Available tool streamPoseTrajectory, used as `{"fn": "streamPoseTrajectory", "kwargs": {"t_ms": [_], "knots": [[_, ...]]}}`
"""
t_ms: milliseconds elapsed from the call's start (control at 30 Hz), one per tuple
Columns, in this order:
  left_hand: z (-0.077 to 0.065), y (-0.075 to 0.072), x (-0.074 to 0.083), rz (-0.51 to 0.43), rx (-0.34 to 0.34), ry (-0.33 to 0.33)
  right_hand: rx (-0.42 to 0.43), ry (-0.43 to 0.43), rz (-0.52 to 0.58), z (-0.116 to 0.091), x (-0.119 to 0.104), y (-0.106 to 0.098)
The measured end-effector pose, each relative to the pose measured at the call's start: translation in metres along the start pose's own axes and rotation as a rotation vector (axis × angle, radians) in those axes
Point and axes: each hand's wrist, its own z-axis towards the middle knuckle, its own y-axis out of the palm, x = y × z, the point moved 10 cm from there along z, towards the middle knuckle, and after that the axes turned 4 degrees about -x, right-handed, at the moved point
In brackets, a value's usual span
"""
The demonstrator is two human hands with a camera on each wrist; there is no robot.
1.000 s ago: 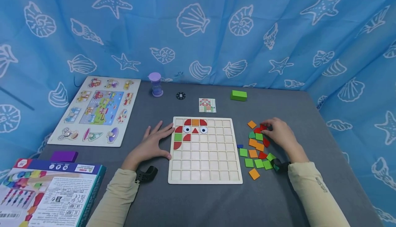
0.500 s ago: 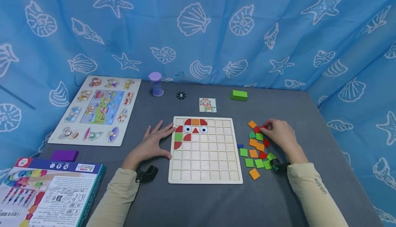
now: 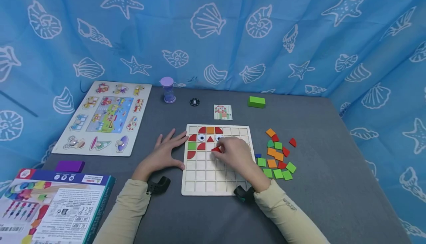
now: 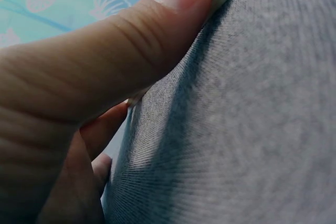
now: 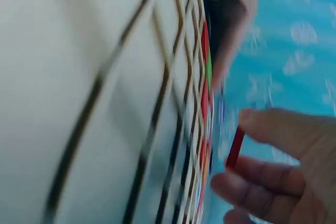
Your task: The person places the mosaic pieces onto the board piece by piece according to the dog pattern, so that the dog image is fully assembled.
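My right hand [image 3: 237, 155] pinches a red quarter-round tile [image 3: 216, 149] between thumb and fingertips, just over the gridded wooden board [image 3: 199, 177]. In the right wrist view, the thin red tile [image 5: 235, 148] appears edge-on, held a little off the grid. Fingers spread, my left hand [image 3: 161, 158] touches the board's left edge; its thumb [image 4: 173, 3] lies against that edge in the left wrist view. In the board's upper left sit red pieces, an orange square [image 3: 210, 130], a green square [image 3: 192, 146] and two eye tiles. My right hand partly covers the right eye tile [image 3: 218, 137].
Loose orange, green and red tiles [image 3: 279, 156] lie scattered right of the board. Behind it are a pattern card [image 3: 222, 112], a green block [image 3: 256, 102], a black disc [image 3: 194, 102] and a purple sand timer [image 3: 169, 90]. A peg puzzle [image 3: 139, 116] and box [image 3: 60, 207] occupy the left.
My right hand has picked a red tile from the loose pile and carried it left over the board. A red tile at the pile's right side is now uncovered. My left hand stays put.
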Motion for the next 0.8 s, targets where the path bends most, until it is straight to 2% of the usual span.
{"fn": "streamPoseTrajectory", "kwargs": {"t_ms": [133,333,433,667,800], "knots": [[0.002,0.000,0.000,0.010,-0.001,-0.006,0.002,-0.036,-0.111,0.011,-0.029,0.013],[0.002,-0.001,0.000,0.014,0.000,-0.004,-0.008,-0.012,-0.175,0.016,-0.036,0.023],[0.002,-0.001,0.002,0.015,-0.003,-0.002,-0.020,-0.004,-0.143,0.015,-0.035,0.022],[0.000,-0.002,0.002,0.013,-0.008,-0.011,-0.106,-0.018,0.009,0.009,-0.033,0.024],[-0.001,-0.002,0.002,0.011,-0.008,-0.012,-0.093,-0.040,0.010,0.008,-0.034,0.025]]}}
